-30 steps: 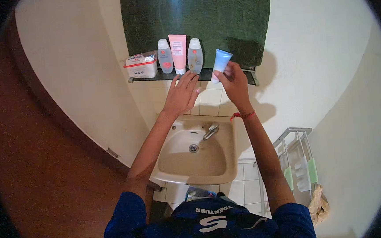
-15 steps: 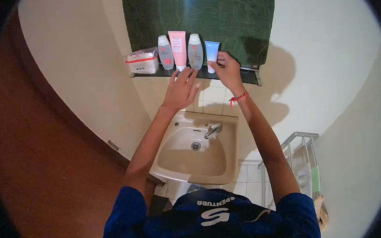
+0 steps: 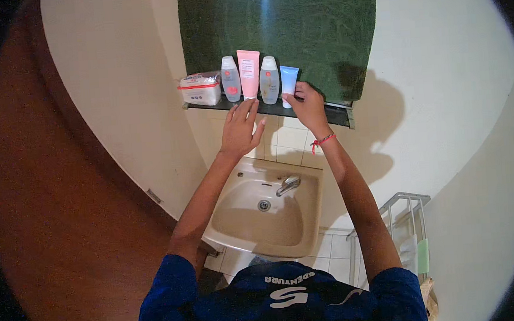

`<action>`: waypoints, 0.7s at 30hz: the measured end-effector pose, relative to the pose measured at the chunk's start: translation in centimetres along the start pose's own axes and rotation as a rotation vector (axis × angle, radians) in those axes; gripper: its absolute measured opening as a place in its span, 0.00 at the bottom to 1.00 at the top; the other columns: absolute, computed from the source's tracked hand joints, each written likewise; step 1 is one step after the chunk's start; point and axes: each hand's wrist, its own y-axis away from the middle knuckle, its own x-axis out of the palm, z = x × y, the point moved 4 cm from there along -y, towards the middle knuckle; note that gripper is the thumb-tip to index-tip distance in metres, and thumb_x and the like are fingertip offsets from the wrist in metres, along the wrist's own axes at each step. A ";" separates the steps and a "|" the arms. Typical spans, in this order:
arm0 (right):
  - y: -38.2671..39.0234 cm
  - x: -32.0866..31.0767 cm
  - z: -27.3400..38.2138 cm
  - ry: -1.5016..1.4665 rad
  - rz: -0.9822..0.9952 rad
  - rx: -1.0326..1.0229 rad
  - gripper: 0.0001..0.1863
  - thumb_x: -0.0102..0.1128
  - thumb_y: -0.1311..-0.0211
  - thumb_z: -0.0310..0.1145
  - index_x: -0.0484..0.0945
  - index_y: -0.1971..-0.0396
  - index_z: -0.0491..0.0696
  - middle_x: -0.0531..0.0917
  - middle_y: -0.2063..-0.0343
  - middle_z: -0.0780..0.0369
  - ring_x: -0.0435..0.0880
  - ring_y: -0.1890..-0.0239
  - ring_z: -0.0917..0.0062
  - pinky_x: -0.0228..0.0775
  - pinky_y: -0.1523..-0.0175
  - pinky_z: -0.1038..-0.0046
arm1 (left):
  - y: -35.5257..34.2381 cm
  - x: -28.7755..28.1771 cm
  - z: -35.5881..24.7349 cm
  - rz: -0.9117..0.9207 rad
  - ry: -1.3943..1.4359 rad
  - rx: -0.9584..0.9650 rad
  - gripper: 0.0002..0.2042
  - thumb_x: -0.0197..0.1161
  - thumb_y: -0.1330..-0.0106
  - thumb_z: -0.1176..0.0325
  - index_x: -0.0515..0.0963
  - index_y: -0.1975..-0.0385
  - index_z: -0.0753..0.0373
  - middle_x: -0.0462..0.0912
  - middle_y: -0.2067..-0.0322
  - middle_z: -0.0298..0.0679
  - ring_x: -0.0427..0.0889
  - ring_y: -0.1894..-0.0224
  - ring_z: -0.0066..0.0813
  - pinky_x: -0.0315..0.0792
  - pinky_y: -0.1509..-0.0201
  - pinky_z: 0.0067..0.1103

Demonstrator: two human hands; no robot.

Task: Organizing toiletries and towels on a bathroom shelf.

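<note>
My right hand [image 3: 308, 104] grips a small light-blue tube [image 3: 289, 81] standing on the dark wall shelf [image 3: 337, 114], at the right end of a row. Left of it stand a clear bottle [image 3: 269, 79], a pink tube [image 3: 249, 73] and another clear bottle [image 3: 230, 79]. My left hand [image 3: 240, 127] is open, fingers spread, its fingertips at the shelf's front edge below the pink tube. A red string circles my right wrist.
A white-and-red packet [image 3: 199, 89] lies at the shelf's left end. A dark green towel [image 3: 295, 26] hangs behind the shelf. Below are a beige washbasin [image 3: 243, 218] with a metal tap [image 3: 287, 185] and, at lower right, a metal rack [image 3: 406, 233].
My right hand carried the blue tube from the air down and left onto the shelf beside the clear bottle. The left hand stayed near the shelf edge.
</note>
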 end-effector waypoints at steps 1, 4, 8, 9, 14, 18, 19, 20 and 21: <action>-0.1 0.1 -0.2 -0.021 0.002 0.010 0.18 0.69 0.45 0.29 0.76 0.57 0.36 0.86 0.64 0.54 0.86 0.60 0.72 0.78 0.56 0.73 | 0.0 0.0 0.0 -0.001 -0.003 0.005 0.25 0.55 0.34 0.60 0.67 0.40 0.67 0.70 0.43 0.48 0.70 0.41 0.44 0.60 0.35 0.40; 0.0 0.3 -0.5 -0.015 -0.005 0.015 0.18 0.69 0.45 0.29 0.76 0.57 0.37 0.85 0.63 0.54 0.86 0.60 0.72 0.78 0.55 0.73 | 0.2 -0.2 0.0 0.014 -0.001 0.009 0.25 0.55 0.34 0.59 0.66 0.40 0.67 0.71 0.43 0.48 0.70 0.41 0.43 0.60 0.35 0.40; -0.1 0.4 -0.2 0.001 -0.042 -0.023 0.17 0.69 0.46 0.31 0.77 0.60 0.37 0.85 0.65 0.51 0.87 0.62 0.67 0.78 0.58 0.70 | 0.3 -0.2 0.3 0.063 -0.009 0.015 0.25 0.55 0.33 0.59 0.66 0.40 0.66 0.70 0.43 0.48 0.70 0.41 0.43 0.59 0.34 0.40; -0.1 0.4 -0.2 0.002 -0.043 -0.019 0.17 0.69 0.46 0.31 0.77 0.60 0.37 0.85 0.65 0.51 0.87 0.62 0.67 0.78 0.58 0.70 | 0.3 -0.2 0.3 0.066 -0.007 0.017 0.25 0.55 0.33 0.59 0.66 0.40 0.66 0.70 0.43 0.48 0.70 0.41 0.43 0.59 0.34 0.40; -0.1 0.5 -0.7 0.049 0.018 0.038 0.19 0.70 0.46 0.30 0.76 0.57 0.37 0.85 0.64 0.54 0.86 0.60 0.72 0.78 0.56 0.73 | 0.3 0.0 0.4 0.060 -0.029 0.040 0.25 0.53 0.33 0.58 0.67 0.40 0.66 0.71 0.44 0.48 0.70 0.41 0.42 0.58 0.34 0.39; 0.1 0.6 -0.5 0.134 0.007 -0.019 0.20 0.70 0.46 0.31 0.76 0.56 0.37 0.85 0.64 0.54 0.86 0.61 0.72 0.78 0.57 0.74 | 0.3 -0.1 0.6 0.065 0.005 0.042 0.24 0.52 0.32 0.58 0.67 0.40 0.66 0.71 0.44 0.47 0.70 0.41 0.42 0.57 0.34 0.39; 0.2 0.6 -0.4 0.121 0.006 -0.002 0.20 0.70 0.47 0.31 0.76 0.57 0.37 0.85 0.64 0.53 0.86 0.61 0.72 0.79 0.56 0.74 | 0.3 -0.1 0.5 0.067 0.007 0.044 0.24 0.52 0.32 0.58 0.67 0.40 0.66 0.71 0.44 0.47 0.70 0.41 0.42 0.57 0.34 0.40; 0.3 0.6 -0.4 0.109 0.004 0.014 0.20 0.70 0.47 0.31 0.76 0.57 0.37 0.85 0.64 0.53 0.86 0.60 0.72 0.79 0.56 0.74 | 0.3 -0.2 0.5 0.069 0.009 0.047 0.24 0.52 0.32 0.58 0.67 0.40 0.66 0.71 0.43 0.47 0.70 0.40 0.42 0.57 0.34 0.40; 0.3 0.5 -0.3 0.110 0.004 0.014 0.20 0.70 0.47 0.31 0.76 0.57 0.37 0.85 0.64 0.53 0.86 0.60 0.72 0.79 0.56 0.74 | 0.3 -0.2 0.5 0.069 0.010 0.047 0.24 0.52 0.32 0.58 0.67 0.40 0.66 0.71 0.43 0.47 0.70 0.40 0.42 0.57 0.34 0.40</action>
